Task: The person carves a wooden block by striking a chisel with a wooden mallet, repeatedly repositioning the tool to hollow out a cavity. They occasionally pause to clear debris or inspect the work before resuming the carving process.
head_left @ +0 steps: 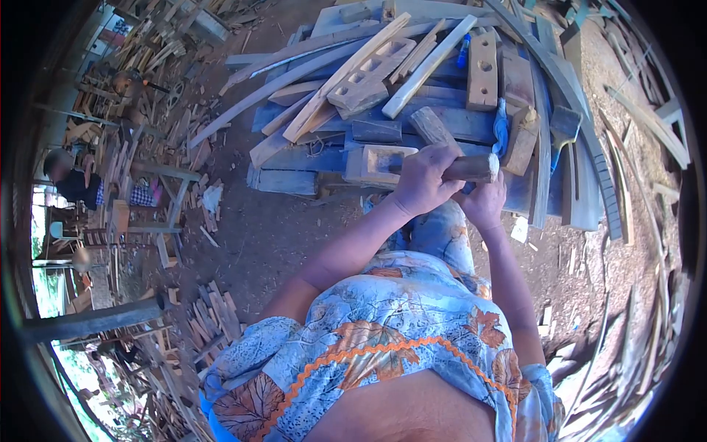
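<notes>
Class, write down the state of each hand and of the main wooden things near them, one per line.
Left hand: closed around the wooden handle
Wooden handle: gripped, with a pale end
Right hand: close beside the handle, grip unclear
Recessed block: hollowed, cavity in view
Block with round holes: lying down, holes in view

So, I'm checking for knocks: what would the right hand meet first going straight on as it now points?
The right hand would probably meet the brown, cylindrical wooden handle with a pale end, gripped by the left hand; any gap is hard to judge.
</notes>
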A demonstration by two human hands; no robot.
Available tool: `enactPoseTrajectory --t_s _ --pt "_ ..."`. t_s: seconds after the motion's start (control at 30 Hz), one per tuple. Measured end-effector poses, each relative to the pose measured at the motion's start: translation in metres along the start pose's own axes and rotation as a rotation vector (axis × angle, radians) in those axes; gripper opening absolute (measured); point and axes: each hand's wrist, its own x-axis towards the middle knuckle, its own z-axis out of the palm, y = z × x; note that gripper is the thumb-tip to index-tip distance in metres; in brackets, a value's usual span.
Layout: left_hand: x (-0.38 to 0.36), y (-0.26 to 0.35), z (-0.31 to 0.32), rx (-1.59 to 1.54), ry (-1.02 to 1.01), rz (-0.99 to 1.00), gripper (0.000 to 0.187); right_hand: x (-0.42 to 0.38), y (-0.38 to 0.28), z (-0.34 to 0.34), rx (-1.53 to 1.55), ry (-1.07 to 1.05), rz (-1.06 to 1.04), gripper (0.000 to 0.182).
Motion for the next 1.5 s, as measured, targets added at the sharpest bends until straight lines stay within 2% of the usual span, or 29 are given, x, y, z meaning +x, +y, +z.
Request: enactPoseTrajectory --t_s 0.07,0.37,0.43,0.47,0.53,0.57,0.6,0.67,0.73,0.8,0.87,0.93,1.0,1.07,1.13,1.2,1.23,1.27,1.33,1.4,1.43,1.5 --pt "0.001 -0.002 -0.001 0.022 -0.021 0.004 0.036 0.001 0.001 0.002 -0.014 0.004 -0.010 0.068" --pt "0.001 -0.005 -0.008 0.034 -0.002 -0.017 0.034 0.003 0.003 0.001 0.013 0.042 -0.050 0.061" --pt "0.001 -0.004 -0.010 0.045 -0.010 -0.019 0.034 0.005 0.010 0.000 0.186 0.017 -0.009 0.053" --pt "0.001 -0.004 -0.010 0.059 -0.025 -0.023 0.034 0.005 0.012 -0.004 0.178 0.017 -0.015 0.053" --pt "0.002 -0.007 -0.009 0.047 -0.016 -0.048 0.035 0.005 0.012 -0.015 0.791 -0.040 0.199 0.051" --pt "0.002 -0.009 -0.008 0.040 -0.018 -0.075 0.035 0.004 0.012 -0.024 0.915 -0.083 0.277 0.054" --pt "0.003 -0.010 -0.008 0.040 -0.006 -0.076 0.035 0.001 0.012 -0.036 0.909 -0.089 0.268 0.054" --pt "0.001 -0.011 -0.008 0.020 -0.018 -0.047 0.034 -0.007 0.002 -0.068 1.179 0.038 0.273 0.063" --pt "-0.002 -0.014 -0.006 0.058 -0.048 -0.042 0.035 -0.013 -0.016 -0.100 1.225 0.223 0.140 0.065" --pt "-0.003 -0.014 -0.003 0.091 -0.074 -0.034 0.036 -0.017 -0.024 -0.121 1.208 0.254 0.075 0.064" --pt "-0.003 -0.013 -0.001 0.092 -0.079 0.033 0.040 -0.023 -0.025 -0.130 1.327 0.359 -0.089 0.066" --pt "-0.004 -0.014 0.002 0.106 -0.065 0.040 0.041 -0.045 -0.004 -0.122 1.334 0.285 -0.119 0.069" --pt "-0.006 -0.018 0.006 0.117 -0.057 0.048 0.041 -0.065 0.000 -0.113 1.011 -0.041 0.229 0.071" --pt "-0.008 -0.022 0.008 0.145 -0.106 0.036 0.042 -0.067 -0.007 -0.096 0.704 0.003 0.067 0.069" --pt "-0.007 -0.021 0.007 0.153 -0.104 0.037 0.041 -0.070 0.000 -0.099 0.710 0.021 0.051 0.065" --pt "-0.009 -0.020 0.007 0.164 -0.108 0.031 0.041 -0.077 -0.004 -0.113 1.050 0.035 0.248 0.056" --pt "-0.008 -0.020 0.008 0.144 -0.081 0.023 0.040 -0.079 -0.002 -0.115 1.056 0.108 0.222 0.061" --pt "-0.008 -0.020 0.007 0.124 -0.052 0.018 0.039 -0.070 0.004 -0.110 1.057 0.210 -0.058 0.062" --pt "-0.008 -0.020 0.007 0.127 -0.062 0.027 0.039 -0.073 -0.012 -0.097 1.166 0.372 0.000 0.063" --pt "-0.009 -0.024 0.009 0.127 -0.072 0.039 0.038 -0.083 -0.014 -0.091 1.085 0.090 0.251 0.068" --pt "-0.009 -0.026 0.010 0.140 -0.077 0.044 0.039 -0.077 -0.034 -0.105 0.866 -0.082 0.473 0.070" --pt "-0.011 -0.029 0.010 0.158 -0.084 0.047 0.039 -0.080 -0.012 -0.096 0.966 -0.057 0.411 0.074"
